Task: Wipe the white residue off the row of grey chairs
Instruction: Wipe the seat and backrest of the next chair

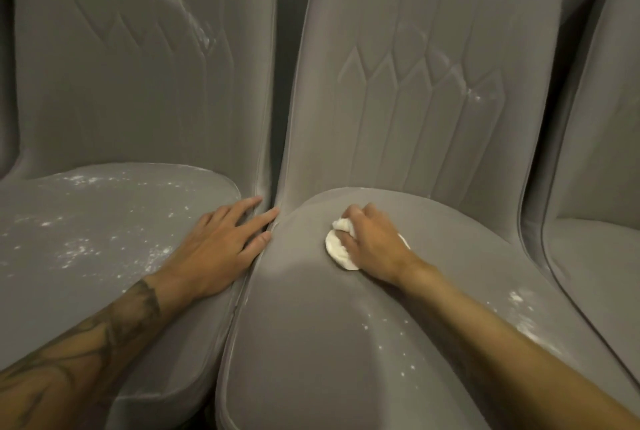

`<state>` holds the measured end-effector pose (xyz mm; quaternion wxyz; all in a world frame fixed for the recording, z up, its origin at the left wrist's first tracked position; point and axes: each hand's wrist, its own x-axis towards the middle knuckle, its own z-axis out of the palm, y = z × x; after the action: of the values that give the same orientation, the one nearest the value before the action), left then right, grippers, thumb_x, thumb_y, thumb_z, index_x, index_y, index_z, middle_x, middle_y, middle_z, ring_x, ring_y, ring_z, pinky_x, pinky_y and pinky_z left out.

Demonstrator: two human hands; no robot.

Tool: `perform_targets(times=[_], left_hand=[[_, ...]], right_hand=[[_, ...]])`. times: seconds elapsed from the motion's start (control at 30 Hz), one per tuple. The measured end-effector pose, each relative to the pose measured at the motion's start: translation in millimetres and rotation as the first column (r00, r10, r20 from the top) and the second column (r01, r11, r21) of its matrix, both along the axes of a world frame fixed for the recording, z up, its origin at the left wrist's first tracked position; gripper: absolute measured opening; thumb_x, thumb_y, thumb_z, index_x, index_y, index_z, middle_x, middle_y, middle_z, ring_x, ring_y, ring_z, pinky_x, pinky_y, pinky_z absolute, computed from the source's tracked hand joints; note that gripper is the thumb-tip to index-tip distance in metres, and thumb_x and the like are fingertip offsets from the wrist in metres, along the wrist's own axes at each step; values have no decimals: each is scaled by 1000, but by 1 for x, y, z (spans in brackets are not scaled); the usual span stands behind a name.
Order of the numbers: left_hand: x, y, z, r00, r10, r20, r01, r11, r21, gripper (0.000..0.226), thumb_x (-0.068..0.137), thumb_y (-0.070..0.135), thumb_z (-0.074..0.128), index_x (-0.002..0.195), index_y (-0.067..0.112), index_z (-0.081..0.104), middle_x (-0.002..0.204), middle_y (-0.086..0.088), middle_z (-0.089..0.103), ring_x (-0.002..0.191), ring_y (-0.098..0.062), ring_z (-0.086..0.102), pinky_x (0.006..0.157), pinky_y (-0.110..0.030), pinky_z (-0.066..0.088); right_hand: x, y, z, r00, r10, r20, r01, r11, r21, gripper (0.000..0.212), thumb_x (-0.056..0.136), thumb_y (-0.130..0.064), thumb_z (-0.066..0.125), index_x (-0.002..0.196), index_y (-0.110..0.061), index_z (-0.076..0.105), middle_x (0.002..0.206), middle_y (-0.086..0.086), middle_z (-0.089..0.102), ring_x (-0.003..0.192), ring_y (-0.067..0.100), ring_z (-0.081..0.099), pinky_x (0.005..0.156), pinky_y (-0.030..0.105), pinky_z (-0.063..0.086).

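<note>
Three grey padded chairs stand side by side. On the seat of the middle chair my right hand grips a bunched white cloth and presses it down near the backrest. My left hand lies flat with straight fingers on the right edge of the left chair, fingertips at the gap between the two seats. White residue speckles the left seat thickly. More white specks lie along the right side of the middle seat, and faint smears mark both backrests.
A third grey chair is partly in view at the right, close against the middle one. The backrests rise straight behind the seats. A narrow dark gap runs between each pair of chairs.
</note>
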<state>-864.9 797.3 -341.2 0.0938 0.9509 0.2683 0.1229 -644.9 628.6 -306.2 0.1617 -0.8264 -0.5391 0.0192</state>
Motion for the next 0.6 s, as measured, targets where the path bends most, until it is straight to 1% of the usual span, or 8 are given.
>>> perform_targets(times=[0.13, 0.2, 0.3, 0.37, 0.4, 0.47, 0.53, 0.6], left_hand=[[0, 0, 0, 1000, 0, -9, 0, 1000, -17, 62, 99, 69, 11, 160, 55, 16, 168, 17, 12, 149, -11, 22, 122, -37, 20], [-1, 2, -1, 1000, -1, -14, 1, 1000, -8, 62, 99, 72, 7, 159, 56, 14, 168, 17, 11, 149, -11, 23, 123, -38, 21], [0, 3, -2, 1000, -2, -24, 2, 1000, -3, 65, 96, 73, 5, 159, 58, 12, 168, 17, 11, 150, -12, 23, 123, -38, 21], [1, 2, -1, 1000, 0, -24, 0, 1000, -3, 61, 99, 73, 5, 158, 58, 12, 169, 17, 10, 151, -12, 22, 123, -37, 19], [0, 2, -1, 1000, 3, -23, -3, 1000, -7, 61, 99, 73, 5, 157, 59, 11, 169, 17, 10, 151, -11, 20, 123, -37, 18], [-1, 2, -1, 1000, 4, -25, -5, 1000, -16, 61, 98, 75, 5, 157, 60, 10, 169, 17, 9, 152, -11, 19, 123, -38, 17], [-1, 2, -1, 1000, 0, -19, 0, 1000, -16, 61, 95, 77, 4, 154, 63, 9, 168, 18, 10, 151, -11, 21, 123, -38, 19], [-1, 2, -1, 1000, -1, -19, 1, 1000, -9, 60, 93, 76, 3, 152, 65, 9, 168, 18, 11, 150, -12, 23, 121, -38, 21]], right_hand=[[-37, -27, -15, 959, 280, -38, -276, 957, 87, 30, 97, -51, 48, 119, -30, 50, 115, 0, 48, 107, 26, 47, 95, 37, 40], [-28, -39, -12, 931, 355, -80, -352, 935, 49, 29, 96, -54, 46, 117, -34, 48, 111, -4, 45, 105, 22, 47, 95, 35, 41], [16, -29, -5, 987, 159, -24, -159, 987, -9, 31, 101, -41, 51, 124, -20, 54, 119, 8, 50, 113, 32, 50, 102, 38, 38], [29, -20, 0, 999, -30, -13, 30, 999, -12, 33, 102, -37, 52, 126, -14, 54, 121, 15, 51, 116, 36, 50, 101, 37, 37], [24, -16, -1, 998, -55, -5, 55, 998, -6, 34, 102, -37, 52, 126, -14, 53, 122, 16, 51, 116, 36, 50, 100, 37, 37], [-1, -19, -8, 999, 46, -16, -45, 999, 26, 33, 100, -40, 52, 124, -18, 53, 121, 13, 51, 113, 34, 50, 99, 38, 38], [-26, -37, -16, 970, 237, -57, -231, 968, 94, 29, 97, -48, 50, 118, -28, 52, 115, 2, 50, 109, 27, 49, 96, 38, 40], [-23, -53, -12, 941, 320, -105, -314, 947, 71, 26, 97, -52, 48, 116, -33, 50, 112, -3, 47, 107, 21, 47, 97, 33, 40]])
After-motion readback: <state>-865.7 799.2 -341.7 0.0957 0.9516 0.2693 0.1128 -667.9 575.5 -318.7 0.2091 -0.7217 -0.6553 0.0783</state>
